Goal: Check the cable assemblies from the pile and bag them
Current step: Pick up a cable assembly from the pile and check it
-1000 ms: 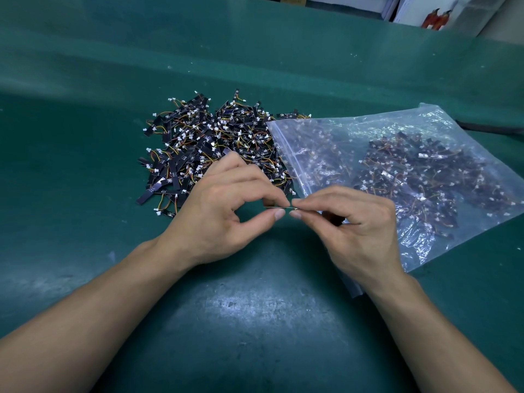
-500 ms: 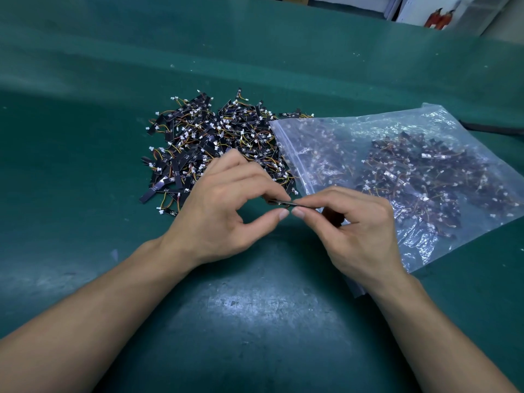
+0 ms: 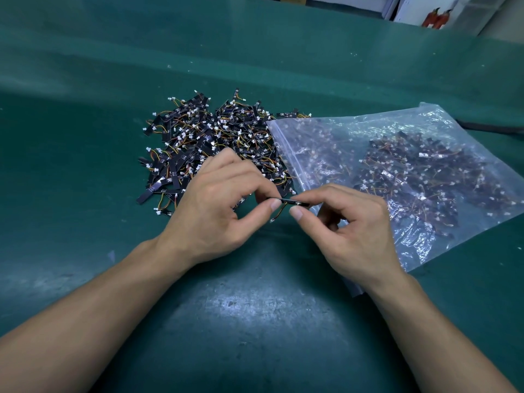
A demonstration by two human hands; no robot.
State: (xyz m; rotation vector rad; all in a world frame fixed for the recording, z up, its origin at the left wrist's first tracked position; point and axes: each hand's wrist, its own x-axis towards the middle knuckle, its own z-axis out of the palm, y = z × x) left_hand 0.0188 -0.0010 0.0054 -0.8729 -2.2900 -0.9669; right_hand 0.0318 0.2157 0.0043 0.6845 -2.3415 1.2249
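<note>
A pile of cable assemblies (image 3: 209, 143), small black strips with orange-yellow wires and white plugs, lies on the green table (image 3: 85, 180). To its right lies a clear zip bag (image 3: 334, 143) with many assemblies inside. Between my hands I hold one cable assembly (image 3: 286, 201), a black strip held level with its wire and white plug hanging below. My left hand (image 3: 218, 205) pinches its left end between thumb and fingers. My right hand (image 3: 348, 222) pinches its right end, over the bag's near corner.
The table's raised green back edge (image 3: 255, 61) runs across the top. A dark cable (image 3: 487, 126) lies past the bag at the far right. Red items (image 3: 435, 18) stand beyond the table.
The strip between my fingertips has turned so its flat black face shows, and its wire and plug now hang below. My hands stayed in place.
</note>
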